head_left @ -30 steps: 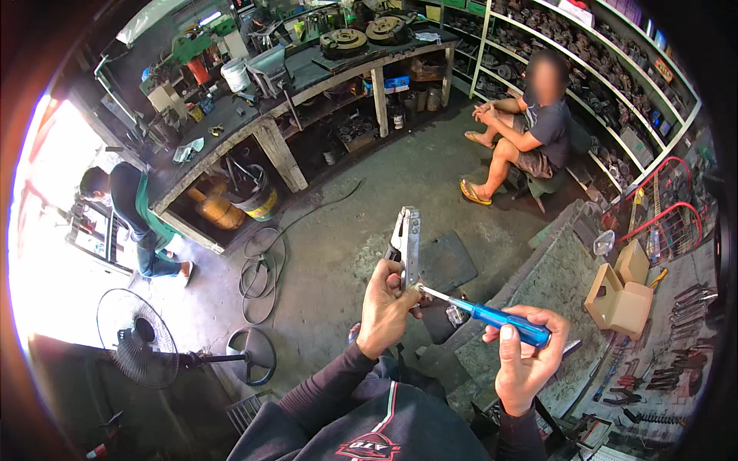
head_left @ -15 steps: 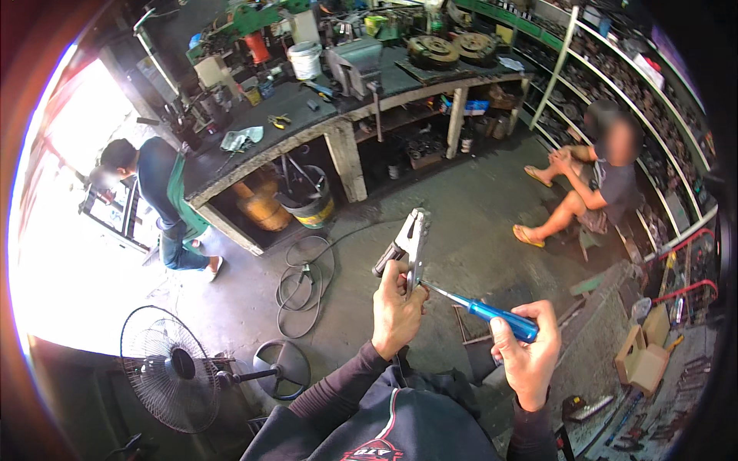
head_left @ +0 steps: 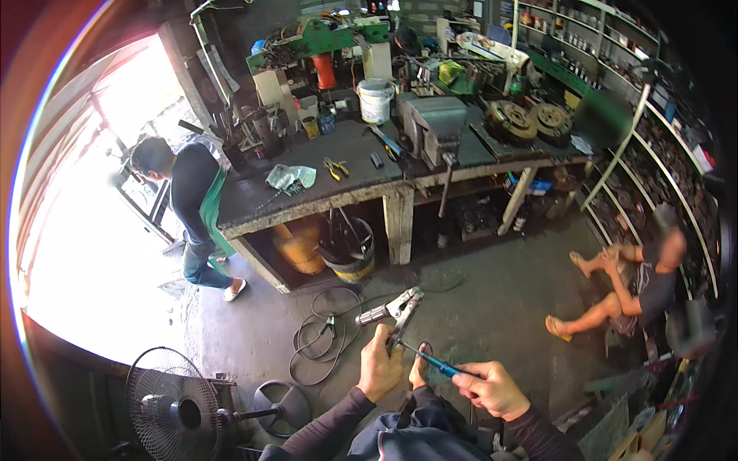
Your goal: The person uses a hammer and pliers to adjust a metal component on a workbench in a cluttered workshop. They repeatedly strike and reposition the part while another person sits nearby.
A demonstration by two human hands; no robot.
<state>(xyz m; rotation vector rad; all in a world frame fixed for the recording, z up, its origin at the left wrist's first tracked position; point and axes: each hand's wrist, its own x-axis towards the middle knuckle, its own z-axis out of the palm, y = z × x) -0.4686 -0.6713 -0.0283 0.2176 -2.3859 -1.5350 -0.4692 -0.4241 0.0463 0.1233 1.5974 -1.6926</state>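
Observation:
My left hand point(head_left: 379, 367) grips a silver metal clamp-like tool point(head_left: 403, 306) with a cylindrical handle sticking out to the left, low in the middle of the view. My right hand point(head_left: 490, 390) is wrapped round a screwdriver point(head_left: 444, 366) with a blue handle. Its thin shaft points up-left, and the tip meets the tool beside my left fingers; whether it sits in a screw I cannot tell. My sandalled foot point(head_left: 420, 361) shows beneath, between my hands.
A workbench point(head_left: 330, 192) crosses the back with a vise point(head_left: 430, 123), brake parts and buckets. A person point(head_left: 196, 196) bends at the bright left doorway; another person point(head_left: 646, 284) sits by the right shelves. A fan point(head_left: 173, 411) and coiled cable point(head_left: 319, 346) lie in the lower left.
The view has tilted up, showing more bench and shelves. My left hand has turned the metal tool, so its handle shows more sideways. The screwdriver stays against it. The person at left has straightened little.

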